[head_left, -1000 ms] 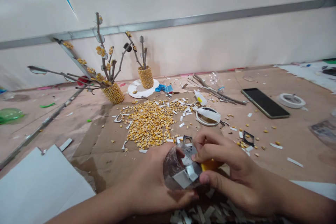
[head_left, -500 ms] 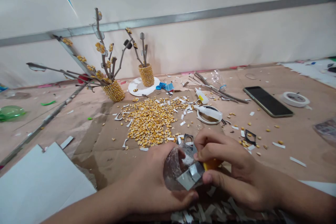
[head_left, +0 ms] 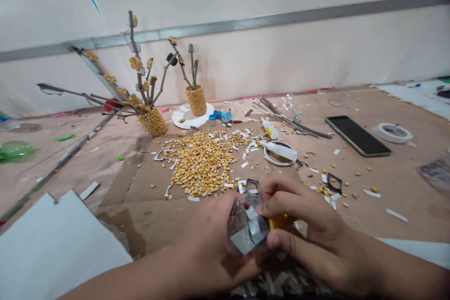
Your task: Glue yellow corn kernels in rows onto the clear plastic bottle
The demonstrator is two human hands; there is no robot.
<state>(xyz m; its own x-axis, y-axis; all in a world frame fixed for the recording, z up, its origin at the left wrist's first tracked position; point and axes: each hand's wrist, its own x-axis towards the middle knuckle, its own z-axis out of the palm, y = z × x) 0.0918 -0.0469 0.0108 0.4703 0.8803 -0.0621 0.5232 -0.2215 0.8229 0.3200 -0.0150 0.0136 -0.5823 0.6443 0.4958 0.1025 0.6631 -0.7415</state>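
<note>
My left hand (head_left: 207, 239) is closed around a curved piece of clear plastic (head_left: 237, 218), which looks like part of a cut bottle. Between the thumb and fingers of my right hand (head_left: 309, 229) is a yellow-handled tool (head_left: 280, 221), mostly covered by the fingers. A flat silvery piece (head_left: 256, 228) lies against the plastic beside the tool; whether it belongs to the tool I cannot tell. Just beyond my hands is a dark scrap with a round hole (head_left: 252, 185). Pale strips (head_left: 274, 283) lie below my hands.
Corn kernels (head_left: 200, 164) are heaped on cardboard (head_left: 140, 197). Behind stand two kernel-covered pots (head_left: 153, 122) with twigs, one on a white plate (head_left: 179, 119). Rightward are glue bottles (head_left: 283, 151), loose sticks (head_left: 288, 119), a phone (head_left: 358, 135) and a tape roll (head_left: 393, 133). White board (head_left: 59, 248) lies left.
The clear plastic has turned in my left hand and shifted slightly right, with the silvery piece tilting. My right hand has moved slightly left, still gripping the yellow-handled tool.
</note>
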